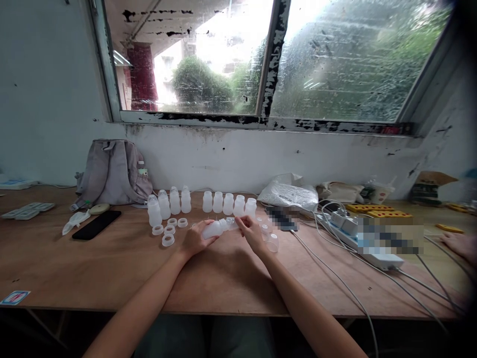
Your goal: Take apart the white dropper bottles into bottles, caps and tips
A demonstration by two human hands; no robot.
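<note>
My left hand (197, 239) is wrapped round a frosted white baby bottle (212, 229), which lies tilted with its neck to the right. At the neck end, my right hand (249, 232) pinches a clear bottle cap (231, 223) that touches or sits over the bottle top; its exact seating is too small to tell. Several capped bottles (175, 201) stand upright behind my left hand. Beside them lie several white collar rings (168, 240). Open-topped bottles (228, 204) form a row behind my hands. Clear dome caps (273, 243) rest just right of my right hand.
A grey backpack (112, 171), a black phone (97, 224) and a crumpled tissue (74, 222) occupy the left side. To the right are a white power strip (380, 258) with trailing cables, a plastic bag (288, 193) and another person's hand (460, 244). The table's front edge (231, 313) is close.
</note>
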